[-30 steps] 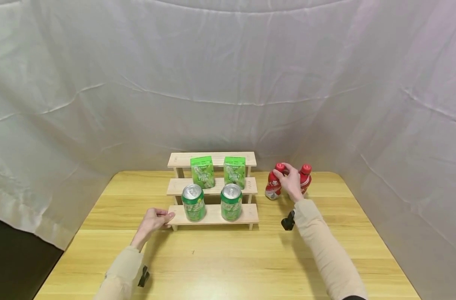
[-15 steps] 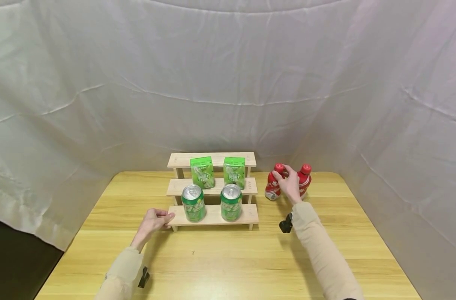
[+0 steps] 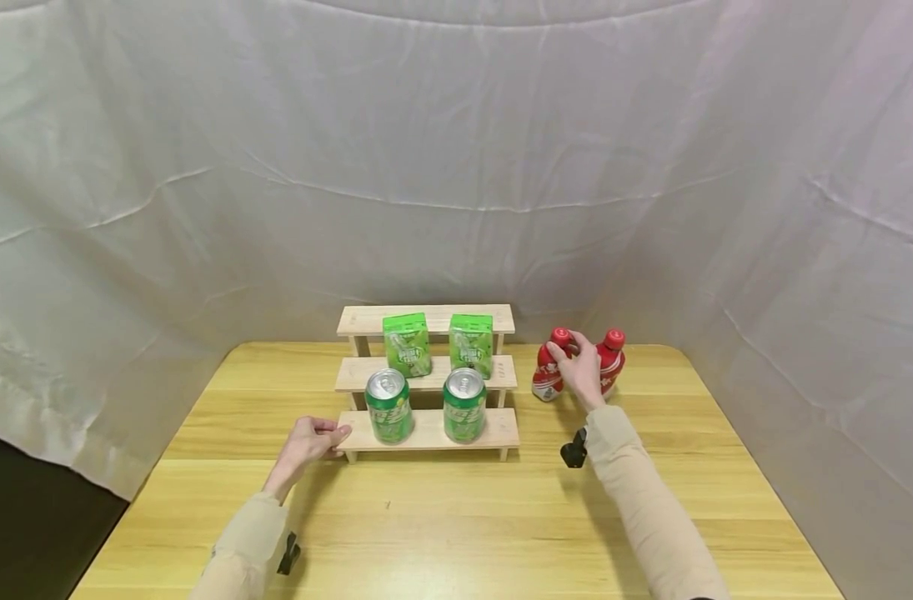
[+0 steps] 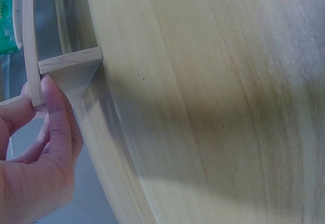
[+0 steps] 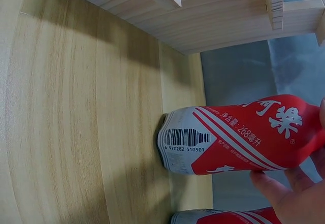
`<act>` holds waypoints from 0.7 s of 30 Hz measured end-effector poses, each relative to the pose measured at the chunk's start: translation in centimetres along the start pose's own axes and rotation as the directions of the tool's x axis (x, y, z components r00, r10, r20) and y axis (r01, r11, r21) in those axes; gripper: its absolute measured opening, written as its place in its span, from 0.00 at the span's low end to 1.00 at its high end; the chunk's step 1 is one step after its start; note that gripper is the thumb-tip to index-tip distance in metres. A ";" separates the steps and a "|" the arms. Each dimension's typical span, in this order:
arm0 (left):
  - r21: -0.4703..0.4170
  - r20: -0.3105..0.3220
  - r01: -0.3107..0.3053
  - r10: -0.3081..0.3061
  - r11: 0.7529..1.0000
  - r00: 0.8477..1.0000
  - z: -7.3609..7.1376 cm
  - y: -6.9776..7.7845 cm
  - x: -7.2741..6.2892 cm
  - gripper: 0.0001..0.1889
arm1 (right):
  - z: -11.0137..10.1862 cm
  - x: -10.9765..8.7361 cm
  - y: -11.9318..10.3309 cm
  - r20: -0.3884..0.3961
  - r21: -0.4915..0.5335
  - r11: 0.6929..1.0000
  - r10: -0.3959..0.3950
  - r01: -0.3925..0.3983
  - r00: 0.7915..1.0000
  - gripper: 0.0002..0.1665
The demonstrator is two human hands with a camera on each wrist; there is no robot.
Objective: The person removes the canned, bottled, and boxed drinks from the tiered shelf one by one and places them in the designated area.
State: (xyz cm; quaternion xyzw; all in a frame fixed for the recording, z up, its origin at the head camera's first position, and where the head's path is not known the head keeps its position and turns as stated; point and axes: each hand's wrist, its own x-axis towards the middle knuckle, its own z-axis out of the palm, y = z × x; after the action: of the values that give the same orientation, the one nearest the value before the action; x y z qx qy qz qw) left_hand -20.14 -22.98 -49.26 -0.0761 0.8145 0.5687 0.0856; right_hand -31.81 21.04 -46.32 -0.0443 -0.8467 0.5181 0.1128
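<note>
My left hand (image 3: 306, 443) pinches the left end of the lowest step of a three-tier wooden shelf (image 3: 432, 427), thumb on one face and fingers on the other; the left wrist view shows this board (image 4: 31, 46) up close. Right of the shelf, my right hand (image 3: 582, 375) grips a red cola bottle (image 3: 549, 377) near its cap. In the right wrist view, the bottle (image 5: 228, 137) has a red and white label, and its base is at the tabletop. A second red bottle (image 3: 611, 360) stands just right of it, partly hidden by the hand.
Two green drink cans (image 3: 388, 408) stand on the lowest step. Two green juice boxes (image 3: 407, 346) stand on the middle step. The top board (image 3: 426, 318) is bare wood. A grey curtain (image 3: 456, 167) hangs behind the wooden table (image 3: 456, 525).
Over the last second my right hand shifts slightly on the bottle, baring more of the second bottle. The bottle barely moves, and my left hand keeps its place on the shelf.
</note>
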 end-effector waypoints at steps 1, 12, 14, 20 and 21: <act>-0.001 -0.001 0.002 -0.002 1.000 1.000 0.0 0.0 0.0 0.20 | 0.0 0.0 0.0 0.002 0.003 1.000 0.001 -0.001 1.000 0.28; -0.008 0.001 0.015 -0.015 1.000 1.000 0.0 0.1 0.2 0.21 | -0.4 -0.5 -0.9 0.024 0.056 0.993 -0.104 0.103 0.994 0.39; -0.003 0.002 0.006 -0.006 1.000 1.000 0.0 0.1 0.2 0.21 | -0.2 -0.7 -1.5 0.004 0.080 0.988 -0.135 0.134 0.991 0.41; 0.013 -0.008 0.001 -0.001 1.000 1.000 0.0 0.1 0.0 0.22 | 0.7 -1.7 -3.8 -0.003 0.109 0.971 -0.213 0.212 0.977 0.39; 0.017 -0.009 0.004 -0.003 1.000 1.000 0.0 0.1 0.0 0.22 | 0.9 -1.8 -4.2 0.006 0.109 0.968 -0.229 0.227 0.974 0.38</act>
State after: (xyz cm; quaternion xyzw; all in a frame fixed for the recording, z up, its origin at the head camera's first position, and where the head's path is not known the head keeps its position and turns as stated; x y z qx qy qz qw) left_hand -20.16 -22.93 -49.21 -0.0793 0.8196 0.5612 0.0838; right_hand -30.06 18.02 -43.29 0.0639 -0.8181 0.5468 0.1661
